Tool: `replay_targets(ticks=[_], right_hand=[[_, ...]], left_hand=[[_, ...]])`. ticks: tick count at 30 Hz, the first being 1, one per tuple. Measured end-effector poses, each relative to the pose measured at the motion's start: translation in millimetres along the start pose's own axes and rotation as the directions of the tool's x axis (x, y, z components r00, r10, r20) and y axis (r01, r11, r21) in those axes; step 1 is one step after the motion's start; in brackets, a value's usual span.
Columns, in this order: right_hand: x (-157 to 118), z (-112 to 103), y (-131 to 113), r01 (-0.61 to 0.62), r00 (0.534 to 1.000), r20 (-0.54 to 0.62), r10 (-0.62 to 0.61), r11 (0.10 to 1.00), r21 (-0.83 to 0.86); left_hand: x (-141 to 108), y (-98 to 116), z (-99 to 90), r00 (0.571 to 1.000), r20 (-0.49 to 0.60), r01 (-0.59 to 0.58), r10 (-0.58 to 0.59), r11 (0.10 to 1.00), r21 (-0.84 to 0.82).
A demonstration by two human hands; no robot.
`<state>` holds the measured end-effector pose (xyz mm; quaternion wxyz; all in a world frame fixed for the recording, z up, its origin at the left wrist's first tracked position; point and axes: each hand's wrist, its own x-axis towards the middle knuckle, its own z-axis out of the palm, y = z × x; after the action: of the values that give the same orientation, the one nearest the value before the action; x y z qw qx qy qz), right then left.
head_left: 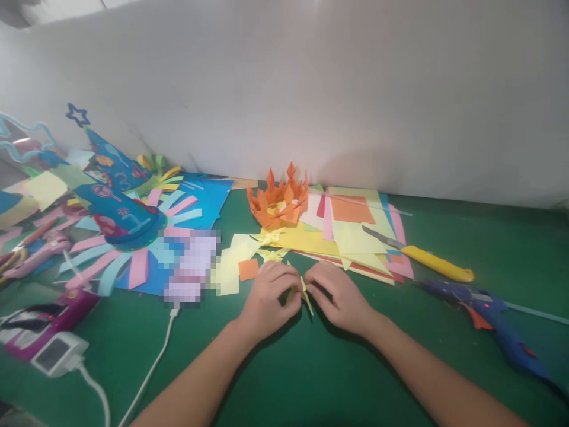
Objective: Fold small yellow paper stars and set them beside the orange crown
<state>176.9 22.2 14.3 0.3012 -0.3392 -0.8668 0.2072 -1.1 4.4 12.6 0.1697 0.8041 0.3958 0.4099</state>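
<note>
Small folded yellow paper point(307, 303) between the two hands, over the green worktop point(275, 373); could not tell whether its lower tip touched down. Left hand point(272, 295): thumb and fingers pinched close on one side of it. Right hand point(340, 295): fingers likewise closed on the other. Exact fold hidden. My judgement: best practice was a light, even pinch, one hand steadying while the other creased, without tugging, since thin paper crumpled easily. Two yellow folded pieces point(272, 238) lay just beyond, useful for checking shape.
</note>
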Motion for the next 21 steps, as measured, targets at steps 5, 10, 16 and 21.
replay_targets(ticks=[5, 10, 16, 21], right_hand=[[0.3, 4.0, 1.5, -0.219, 0.973, -0.029, 0.229, 0.954, 0.204], [-1.6, 8.5, -0.1, -0.231, 0.971, -0.002, 0.240, 0.936, 0.266], [-0.9, 12.1, -5.8, -0.255, 0.963, -0.050, 0.264, 0.956, 0.142], [0.4, 12.3, -6.9, -0.315, 0.944, -0.069, 0.323, 0.943, 0.106]], left_hand=[[0.8, 0.1, 0.5, 0.982, -0.126, 0.144, -0.143, 0.990, -0.002], [-0.9, -3.7, 1.1, 0.938, -0.205, 0.290, -0.278, 0.957, 0.026], [0.2, -0.9, 0.5, 0.955, -0.173, 0.264, -0.240, 0.955, 0.135], [1.0, 1.4, -0.3, 0.969, -0.163, 0.222, -0.187, 0.946, 0.234]])
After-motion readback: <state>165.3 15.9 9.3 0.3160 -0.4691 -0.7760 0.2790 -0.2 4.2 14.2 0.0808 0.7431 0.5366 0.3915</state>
